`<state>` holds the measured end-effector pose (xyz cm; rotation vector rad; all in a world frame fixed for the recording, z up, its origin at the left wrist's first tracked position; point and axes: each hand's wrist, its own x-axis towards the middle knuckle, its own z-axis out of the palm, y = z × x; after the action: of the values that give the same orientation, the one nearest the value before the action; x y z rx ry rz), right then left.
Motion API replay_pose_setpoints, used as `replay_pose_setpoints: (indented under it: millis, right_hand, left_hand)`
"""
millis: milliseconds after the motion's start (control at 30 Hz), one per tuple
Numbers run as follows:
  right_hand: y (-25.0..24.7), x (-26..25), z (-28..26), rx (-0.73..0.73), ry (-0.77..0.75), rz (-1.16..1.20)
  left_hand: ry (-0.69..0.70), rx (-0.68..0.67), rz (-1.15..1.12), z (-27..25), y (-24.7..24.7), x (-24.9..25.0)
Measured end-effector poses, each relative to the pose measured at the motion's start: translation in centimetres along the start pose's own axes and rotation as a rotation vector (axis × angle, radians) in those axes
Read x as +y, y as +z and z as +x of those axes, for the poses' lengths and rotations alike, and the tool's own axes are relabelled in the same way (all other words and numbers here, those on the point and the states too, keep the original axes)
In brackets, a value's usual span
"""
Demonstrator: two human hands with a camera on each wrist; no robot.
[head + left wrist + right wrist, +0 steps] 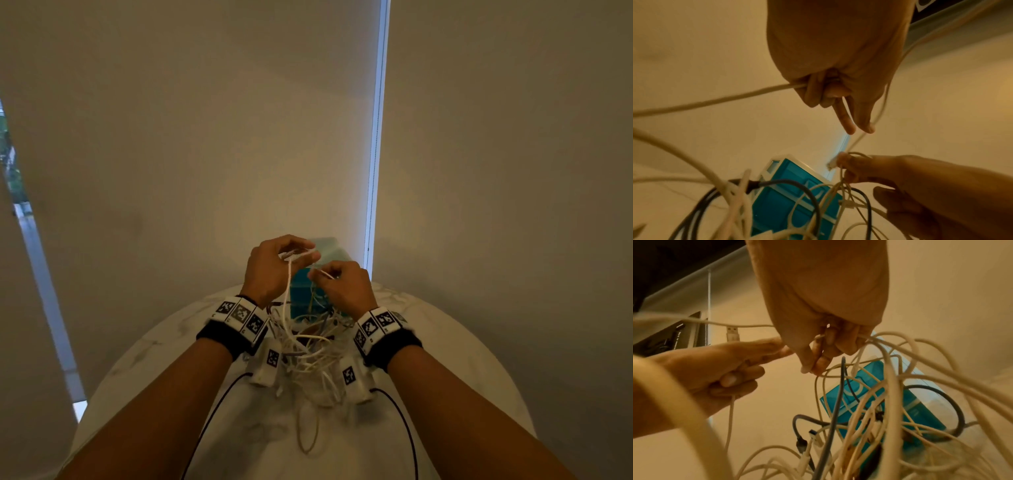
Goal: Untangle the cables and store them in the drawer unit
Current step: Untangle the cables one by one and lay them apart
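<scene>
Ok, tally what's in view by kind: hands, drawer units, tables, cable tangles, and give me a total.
Hands: 2, left hand and right hand
Drawer unit: 1
Table: 1
Cable tangle: 1, strands too knotted to count
Total: 5

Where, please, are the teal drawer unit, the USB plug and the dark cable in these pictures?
teal drawer unit (pixel 925 412), right wrist view, on its teal front.
USB plug (pixel 733 334), right wrist view, on the plug's body above the left hand.
dark cable (pixel 793 182), left wrist view, on its arch before the drawers.
</scene>
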<state>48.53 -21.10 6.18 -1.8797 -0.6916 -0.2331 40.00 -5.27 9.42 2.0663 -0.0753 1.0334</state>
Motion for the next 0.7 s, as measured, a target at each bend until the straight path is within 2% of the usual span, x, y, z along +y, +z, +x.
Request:
replay_pose_setpoints:
  millis: [100,233,400,467,567,700]
  right_hand:
    - [-0.5,0.6,0.3,0.042,0.070,0.112]
    - [-1.5,0.0,0.4,-0.033,0.095,0.302]
    - [-2.2,-0.2,0.9,-0.088,0.281,0.568]
    - [-2.9,-0.4,1.0,-0.154,0.333,0.800]
    - [-4.6,-0.8,0.9,-0.220,0.333,1.130]
    - [-5.4,0.0,0.9,-0.268,0.306,1.236]
  left_hand:
    - [-0.079,-0.096,0.144,-0.4,-0.1,-2.0]
    - [-0.179,-0.253,0.290,-1.4,1.7,-4.1]
    - [-0.185,-0.276,0.312,-2.3,4.0,-4.5]
    - [-0.216,-0.272,0.323,-2.5,4.2,-4.5]
    - [-0.253,-0.255,0.293,-2.4,4.4,-4.2]
    - [-0.243,-0.245,0.242,-2.2,4.7,-3.2]
